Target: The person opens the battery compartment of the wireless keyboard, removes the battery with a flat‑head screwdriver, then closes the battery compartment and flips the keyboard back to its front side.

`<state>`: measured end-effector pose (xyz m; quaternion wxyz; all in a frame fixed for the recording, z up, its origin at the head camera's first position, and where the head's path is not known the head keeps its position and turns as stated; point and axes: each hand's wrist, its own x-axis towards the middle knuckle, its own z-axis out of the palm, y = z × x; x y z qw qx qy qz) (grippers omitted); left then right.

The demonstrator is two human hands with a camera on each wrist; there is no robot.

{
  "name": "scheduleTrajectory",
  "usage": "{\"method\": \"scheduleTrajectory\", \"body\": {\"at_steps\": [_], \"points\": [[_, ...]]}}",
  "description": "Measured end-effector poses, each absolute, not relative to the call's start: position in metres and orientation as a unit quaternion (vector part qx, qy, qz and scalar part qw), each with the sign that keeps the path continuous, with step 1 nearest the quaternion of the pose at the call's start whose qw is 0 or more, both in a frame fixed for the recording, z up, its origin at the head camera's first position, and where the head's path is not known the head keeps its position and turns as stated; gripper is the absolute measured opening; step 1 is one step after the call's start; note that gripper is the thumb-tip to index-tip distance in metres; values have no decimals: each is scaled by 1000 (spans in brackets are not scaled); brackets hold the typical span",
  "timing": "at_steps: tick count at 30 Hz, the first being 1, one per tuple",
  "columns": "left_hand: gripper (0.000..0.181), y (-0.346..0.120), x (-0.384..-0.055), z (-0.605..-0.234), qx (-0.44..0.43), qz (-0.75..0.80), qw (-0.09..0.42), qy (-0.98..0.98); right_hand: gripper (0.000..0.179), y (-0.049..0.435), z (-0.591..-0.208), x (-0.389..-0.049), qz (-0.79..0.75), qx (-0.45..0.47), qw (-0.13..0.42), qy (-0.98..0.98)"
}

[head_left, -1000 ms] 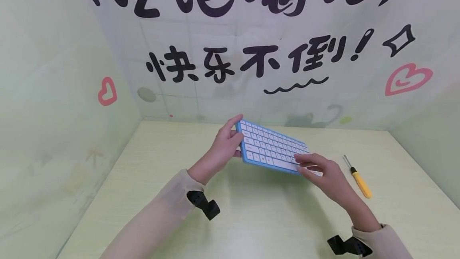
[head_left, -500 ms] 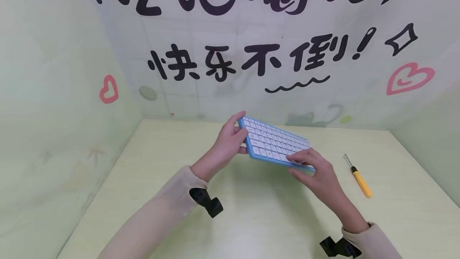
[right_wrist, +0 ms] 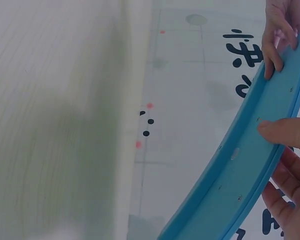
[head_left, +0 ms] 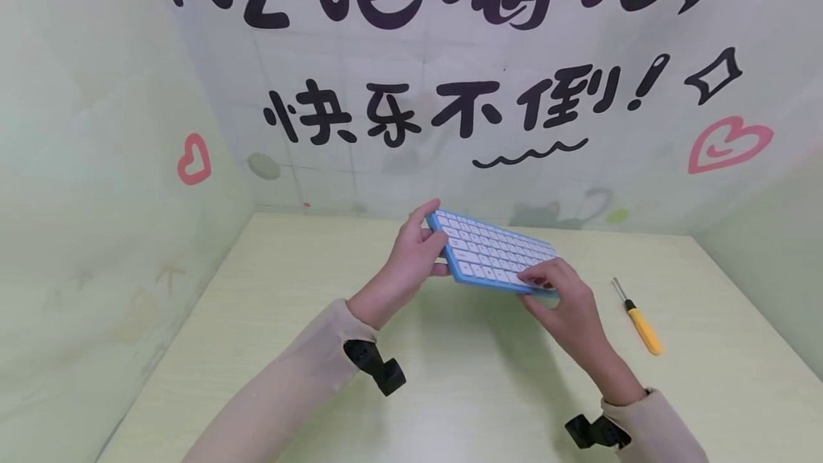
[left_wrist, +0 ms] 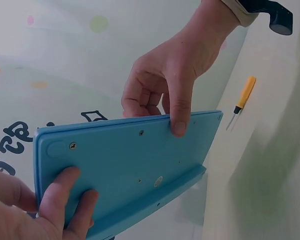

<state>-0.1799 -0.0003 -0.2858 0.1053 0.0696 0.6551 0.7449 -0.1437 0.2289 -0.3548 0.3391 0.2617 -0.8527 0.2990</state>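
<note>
A blue keyboard (head_left: 489,245) with white keys is held tilted above the table, keys toward the head camera. My left hand (head_left: 414,256) grips its left end, thumb on the key side and fingers spread over the blue underside (left_wrist: 115,165). My right hand (head_left: 569,306) pinches the near long edge toward the right end. In the left wrist view, the right thumb (left_wrist: 179,112) presses the underside while the other fingers curl over the key side. Small screws (left_wrist: 141,133) dot the underside, and a raised ridge runs along one long side.
A screwdriver (head_left: 643,327) with a yellow handle lies on the pale table (head_left: 437,391), right of the right hand. Behind the table stands a white wall (head_left: 386,184) with black lettering and pink hearts. Side walls close off left and right.
My right hand has moved left along the keyboard's near edge and now grips it with thumb below. The keyboard and left hand have shifted slightly right and up.
</note>
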Motion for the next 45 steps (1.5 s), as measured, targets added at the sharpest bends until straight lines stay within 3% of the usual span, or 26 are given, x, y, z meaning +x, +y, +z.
{"method": "scheduleTrajectory", "body": {"at_steps": [23, 45], "points": [[74, 24, -174, -283, 22, 799, 113, 591, 33, 220, -355, -145, 263, 170, 439, -842], [74, 36, -176, -266, 67, 806, 91, 581, 27, 223, -350, -145, 292, 150, 450, -831]]}}
